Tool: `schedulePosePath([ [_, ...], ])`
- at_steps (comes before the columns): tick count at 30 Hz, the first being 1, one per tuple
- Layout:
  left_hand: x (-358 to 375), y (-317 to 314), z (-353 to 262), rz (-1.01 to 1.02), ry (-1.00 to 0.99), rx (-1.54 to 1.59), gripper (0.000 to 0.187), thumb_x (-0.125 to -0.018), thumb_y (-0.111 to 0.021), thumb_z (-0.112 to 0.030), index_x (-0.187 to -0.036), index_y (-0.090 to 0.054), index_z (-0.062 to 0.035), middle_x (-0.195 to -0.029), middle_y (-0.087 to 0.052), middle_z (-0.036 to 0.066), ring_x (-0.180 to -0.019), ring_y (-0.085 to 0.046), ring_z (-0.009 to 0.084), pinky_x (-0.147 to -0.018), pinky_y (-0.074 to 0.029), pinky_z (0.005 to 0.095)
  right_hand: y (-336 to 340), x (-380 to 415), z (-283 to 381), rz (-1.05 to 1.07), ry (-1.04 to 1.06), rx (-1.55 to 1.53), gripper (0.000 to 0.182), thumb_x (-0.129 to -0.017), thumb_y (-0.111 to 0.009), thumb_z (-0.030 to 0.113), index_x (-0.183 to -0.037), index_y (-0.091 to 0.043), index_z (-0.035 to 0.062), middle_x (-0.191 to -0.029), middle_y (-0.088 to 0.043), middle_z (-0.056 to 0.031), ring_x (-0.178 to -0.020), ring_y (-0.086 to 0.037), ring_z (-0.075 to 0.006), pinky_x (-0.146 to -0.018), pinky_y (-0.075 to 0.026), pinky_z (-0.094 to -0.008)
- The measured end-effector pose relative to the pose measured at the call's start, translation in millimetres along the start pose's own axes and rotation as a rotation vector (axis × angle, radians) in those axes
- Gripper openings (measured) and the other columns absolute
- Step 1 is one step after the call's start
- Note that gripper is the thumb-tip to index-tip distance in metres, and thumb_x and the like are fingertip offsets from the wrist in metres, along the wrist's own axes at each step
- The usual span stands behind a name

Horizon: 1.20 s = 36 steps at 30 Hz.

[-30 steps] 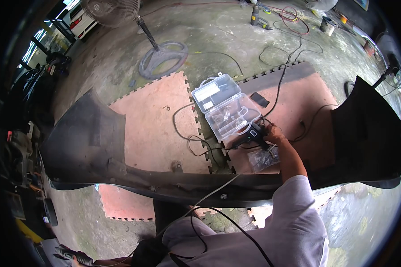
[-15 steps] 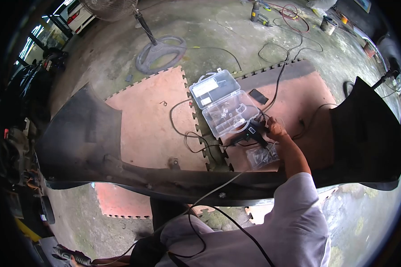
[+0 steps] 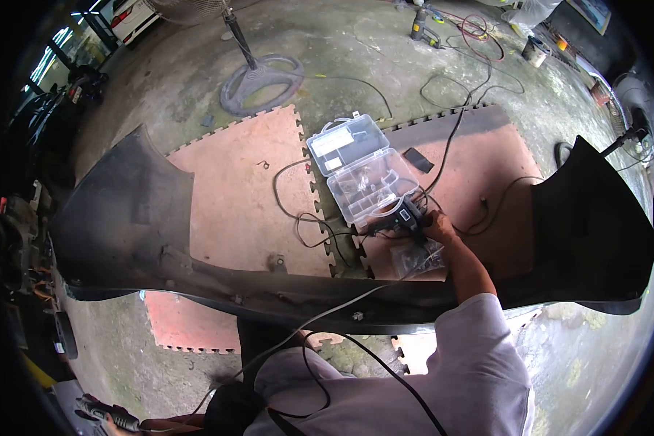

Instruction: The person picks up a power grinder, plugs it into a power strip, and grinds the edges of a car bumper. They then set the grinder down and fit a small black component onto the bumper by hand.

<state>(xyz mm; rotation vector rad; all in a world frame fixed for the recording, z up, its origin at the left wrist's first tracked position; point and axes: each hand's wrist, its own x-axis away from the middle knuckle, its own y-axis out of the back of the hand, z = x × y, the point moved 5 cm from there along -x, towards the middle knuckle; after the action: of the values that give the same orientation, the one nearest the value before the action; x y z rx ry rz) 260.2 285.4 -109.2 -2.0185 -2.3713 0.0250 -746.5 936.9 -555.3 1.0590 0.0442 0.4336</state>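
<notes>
At the lower left of the frame our left grip (image 3: 115, 427) is curled round one power tool (image 3: 105, 413); it looks stiff and fairly dense, best taken by the body. One black bumper (image 3: 312, 294) spans the frame from left to right; we judge it light for its length, bendy and smooth, steadiest when lifted near both raised ends. Above it lie two large mats, one left (image 3: 247, 196) and one right (image 3: 487, 160). At the centre sits one open clear box (image 3: 357, 164), probably light and a little brittle, safest held by its sides. Right of centre, one black gun-shaped tool (image 3: 403, 218) lies against the box's lower right corner; it seems hard and moderately heavy, and we would hold it by the handle. Below it is one soft, slippery-looking bag (image 3: 414, 258); above, one phone (image 3: 418, 160). Our right grip (image 3: 439, 227) is at the gun-shaped tool's right side, its fingers partly hidden; we cannot tell whether they close on anything.
</notes>
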Motion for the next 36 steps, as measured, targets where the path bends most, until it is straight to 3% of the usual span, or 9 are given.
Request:
schedulePosePath([
  [7,-8,0,6,-0.055,-0.002,-0.004,0.048,-0.090,-0.072,-0.046,-0.115,-0.067,-0.0049,-0.095,-0.069,0.003,-0.085,-0.064,0.0174,-0.080,-0.050,0.0312,-4,-16,11,0.028,0.150,0.125,0.056,-0.071,-0.079,0.030,-0.116,-0.062,0.0034,-0.109,-0.067,-0.0205,-0.099,-0.067,-0.0384,-0.089,-0.054,-0.0474],
  [12,8,-21,-3,0.022,-0.105,0.003,0.048,-0.092,-0.069,-0.044,-0.115,-0.066,-0.0025,-0.094,-0.067,0.003,-0.082,-0.063,0.0185,-0.079,-0.050,0.0319,12,-5,31,0.111,-0.264,-0.089,0.064,-0.083,-0.074,0.030,-0.137,-0.052,0.0034,-0.134,-0.058,-0.0264,-0.122,-0.061,-0.0386,-0.100,-0.051,-0.0434],
  [14,34,-56,2,0.316,0.089,0.114,0.030,-0.093,-0.066,-0.044,-0.090,-0.067,-0.0142,-0.073,-0.061,-0.004,-0.064,-0.055,0.0118,-0.061,-0.045,0.0286,8,-2,37,-0.090,0.273,0.095,0.068,-0.086,-0.073,0.024,-0.144,-0.046,0.0025,-0.147,-0.048,-0.0270,-0.138,-0.048,-0.0380,-0.110,-0.044,-0.0443],
  [15,115,-138,-25,-0.222,0.065,0.036,0.026,-0.093,-0.066,-0.041,-0.079,-0.062,-0.0194,-0.065,-0.055,-0.007,-0.057,-0.050,0.0095,-0.054,-0.040,0.0282,2,-8,31,-0.103,0.390,-0.029,0.068,-0.087,-0.073,0.020,-0.146,-0.045,0.0023,-0.148,-0.047,-0.0249,-0.142,-0.042,-0.0394,-0.115,-0.039,-0.0474],
  [18,94,-110,-28,-0.044,-0.039,0.059,0.029,-0.082,-0.075,-0.035,-0.097,-0.068,-0.0114,-0.076,-0.065,0.000,-0.064,-0.061,0.0164,-0.060,-0.049,0.0289,-6,-35,26,-0.095,0.678,0.093,0.072,-0.084,-0.074,0.020,-0.149,-0.045,0.0078,-0.152,-0.045,-0.0232,-0.133,-0.049,-0.0452,-0.114,-0.039,-0.0499],
  [21,88,-124,-37,-0.034,-0.121,0.121,0.037,-0.079,-0.074,-0.031,-0.101,-0.065,-0.0020,-0.081,-0.068,0.009,-0.067,-0.065,0.0217,-0.061,-0.056,0.0355,67,-26,74,-0.118,0.178,0.105,0.074,-0.080,-0.074,0.017,-0.147,-0.046,0.0031,-0.156,-0.041,-0.0261,-0.132,-0.053,-0.0436,-0.099,-0.051,-0.0507],
  [23,100,-154,-49,0.084,-0.135,0.195,0.045,-0.079,-0.074,-0.029,-0.109,-0.063,0.0017,-0.088,-0.069,0.013,-0.074,-0.069,0.0247,-0.069,-0.060,0.0384,112,-14,180,-0.338,0.339,-0.058,0.048,-0.085,-0.068,0.007,-0.132,-0.060,-0.0003,-0.112,-0.070,-0.0236,-0.094,-0.070,-0.0376,-0.079,-0.056,-0.0442],
  [27,138,-235,-76,0.336,-0.196,0.236,0.058,-0.077,-0.072,-0.030,-0.121,-0.059,0.0057,-0.102,-0.069,0.019,-0.083,-0.071,0.0283,-0.073,-0.061,0.0422,198,94,463,-0.123,0.619,-0.689,0.026,-0.089,-0.069,0.011,-0.112,-0.068,-0.0010,-0.077,-0.067,-0.0071,-0.073,-0.065,-0.0142,-0.066,-0.050,-0.0295],
  [36,234,-373,-47,1.194,0.109,0.453,0.071,-0.077,-0.085,-0.029,-0.132,-0.053,0.0009,-0.111,-0.068,0.012,-0.097,-0.070,0.0237,-0.087,-0.057,0.0393,125,343,756,0.877,0.903,-1.230,0.054,-0.095,-0.069,0.020,-0.140,-0.048,-0.0009,-0.120,-0.064,-0.0102,-0.109,-0.062,-0.0172,-0.093,-0.049,-0.0319],
])
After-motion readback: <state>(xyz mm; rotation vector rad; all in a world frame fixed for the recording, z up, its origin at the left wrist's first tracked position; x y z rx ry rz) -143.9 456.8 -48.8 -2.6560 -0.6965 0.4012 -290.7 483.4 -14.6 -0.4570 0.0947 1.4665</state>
